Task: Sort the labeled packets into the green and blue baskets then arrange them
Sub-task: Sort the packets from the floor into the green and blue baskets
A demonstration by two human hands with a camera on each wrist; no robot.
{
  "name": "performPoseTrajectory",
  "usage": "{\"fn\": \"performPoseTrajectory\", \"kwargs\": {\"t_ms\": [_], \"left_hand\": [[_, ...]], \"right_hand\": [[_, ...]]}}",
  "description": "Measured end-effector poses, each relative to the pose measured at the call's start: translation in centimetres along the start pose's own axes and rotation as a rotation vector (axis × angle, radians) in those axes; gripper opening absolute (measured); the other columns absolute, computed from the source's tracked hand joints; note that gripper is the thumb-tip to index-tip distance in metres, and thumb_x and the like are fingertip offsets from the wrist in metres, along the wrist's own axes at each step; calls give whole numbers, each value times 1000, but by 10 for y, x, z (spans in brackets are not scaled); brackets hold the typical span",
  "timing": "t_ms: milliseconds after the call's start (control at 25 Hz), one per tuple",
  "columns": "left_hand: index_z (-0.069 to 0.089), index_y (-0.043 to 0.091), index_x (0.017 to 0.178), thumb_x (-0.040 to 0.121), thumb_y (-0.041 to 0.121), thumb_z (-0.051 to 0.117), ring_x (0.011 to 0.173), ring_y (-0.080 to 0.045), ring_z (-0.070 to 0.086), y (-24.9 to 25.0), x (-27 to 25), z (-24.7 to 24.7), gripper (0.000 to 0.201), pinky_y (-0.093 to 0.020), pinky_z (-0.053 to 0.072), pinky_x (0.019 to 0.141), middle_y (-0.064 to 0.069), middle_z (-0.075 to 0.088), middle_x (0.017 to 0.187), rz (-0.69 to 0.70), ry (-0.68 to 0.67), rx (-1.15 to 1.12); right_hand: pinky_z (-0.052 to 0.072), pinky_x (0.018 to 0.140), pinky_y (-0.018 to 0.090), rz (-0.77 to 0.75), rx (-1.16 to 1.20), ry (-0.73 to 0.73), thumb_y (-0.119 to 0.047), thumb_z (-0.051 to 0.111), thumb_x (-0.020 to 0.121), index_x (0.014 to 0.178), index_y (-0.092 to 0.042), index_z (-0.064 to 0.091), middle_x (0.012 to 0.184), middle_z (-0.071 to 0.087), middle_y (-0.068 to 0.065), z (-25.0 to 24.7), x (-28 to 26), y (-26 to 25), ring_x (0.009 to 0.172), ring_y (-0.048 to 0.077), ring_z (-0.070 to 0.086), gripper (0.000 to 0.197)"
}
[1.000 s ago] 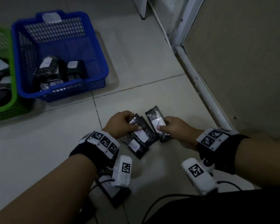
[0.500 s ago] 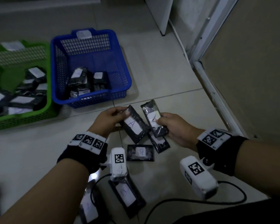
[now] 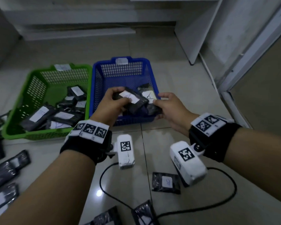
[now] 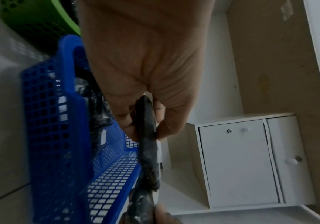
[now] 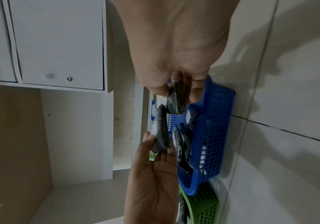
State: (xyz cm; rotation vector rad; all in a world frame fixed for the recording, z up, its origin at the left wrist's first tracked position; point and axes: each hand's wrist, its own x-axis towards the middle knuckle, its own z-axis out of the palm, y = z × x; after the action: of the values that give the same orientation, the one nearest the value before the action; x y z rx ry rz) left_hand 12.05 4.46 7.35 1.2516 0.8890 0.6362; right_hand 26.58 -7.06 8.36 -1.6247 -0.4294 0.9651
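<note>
A blue basket [image 3: 150, 75] stands beside a green basket [image 3: 23, 111] on the tiled floor, and both contain black packets with white labels. My left hand [image 3: 120, 96] pinches a black packet [image 3: 133, 99] with an "A" on its label over the blue basket's near half. My right hand [image 3: 160, 99] pinches a second labeled packet [image 3: 148, 95] just to its right. The left wrist view shows thumb and fingers clamping the packet [image 4: 147, 136] edge-on beside the blue basket [image 4: 59, 136]. In the right wrist view the other packet [image 5: 174, 101] hangs pinched over the blue basket [image 5: 213, 128].
Loose packets lie on the floor: one marked "B" [image 3: 166, 182] near my right wrist, several at the left edge [image 3: 5, 169], more at the bottom [image 3: 144, 213]. A black cable [image 3: 217, 203] loops across the tiles. A white cabinet [image 3: 196, 30] stands behind the baskets.
Both hands lifted their packets off the floor pile and carried them forward over the blue basket. The head view has swung up and forward, bringing both baskets fully into view.
</note>
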Motion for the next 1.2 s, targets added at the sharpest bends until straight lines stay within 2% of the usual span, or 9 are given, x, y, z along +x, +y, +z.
{"fn": "performPoseTrajectory", "kwargs": {"t_ms": [200,320,480,600,680,800,960,1080,1200], "left_hand": [[55,37,92,69,27,78,92,-19,61,-13,46,-6,34,-36,53,89,-6,58,107,120,64,583],[62,17,98,76,22,75,118,-22,48,-24,55,0,26,-24,34,101,-11,45,133,196,67,842],[67,15,106,82,20,69,141,-33,19,-30,51,2,25,-37,23,114,-10,20,155,308,36,1085],[68,15,97,80,13,67,131,-35,34,-39,22,9,18,-34,28,108,-13,40,139,452,81,1000],[70,17,87,75,13,67,111,-30,49,-56,-9,21,13,-28,34,98,-7,56,112,560,30,926],[70,23,81,76,20,68,95,-22,54,-83,-54,36,7,-26,35,91,3,62,90,577,-117,971],[71,22,87,77,20,72,92,-19,52,-112,-93,50,11,-15,26,82,2,63,91,533,-286,956],[68,23,105,68,31,80,99,-20,54,-138,-111,56,40,-23,34,87,-1,61,103,321,-636,1022],[62,22,114,59,33,84,100,-18,49,-148,-118,60,60,-29,41,85,-1,54,107,175,-708,1077]], "right_hand": [[58,78,44,-19,-308,37,-7,60,87,114,-9,49,108,60,16,14,45,10,71,28,65,29],[52,93,47,-43,-563,-46,-2,56,84,112,-14,62,115,65,19,10,56,18,98,35,65,31],[43,100,26,-182,-658,-14,-3,48,89,114,-11,67,120,65,11,-5,30,27,112,23,59,33],[39,82,12,-312,-699,108,-5,54,86,102,-15,71,106,65,7,-34,-16,55,95,16,61,26],[36,77,9,-200,-728,117,-2,56,84,100,-12,71,104,63,10,-59,-45,87,90,17,59,24],[45,86,27,-85,-852,74,-4,62,80,108,-6,67,103,60,21,-89,-79,131,94,27,57,28],[40,95,41,14,-1085,9,-16,68,77,131,-8,48,115,47,22,-102,-107,159,109,37,43,58],[37,96,40,-22,-1124,-17,-15,67,75,135,-9,40,119,46,21,-100,-106,159,110,37,43,66],[40,95,40,57,-1103,-26,-17,69,75,133,-8,41,120,46,21,-98,-98,158,109,37,46,65]]}}
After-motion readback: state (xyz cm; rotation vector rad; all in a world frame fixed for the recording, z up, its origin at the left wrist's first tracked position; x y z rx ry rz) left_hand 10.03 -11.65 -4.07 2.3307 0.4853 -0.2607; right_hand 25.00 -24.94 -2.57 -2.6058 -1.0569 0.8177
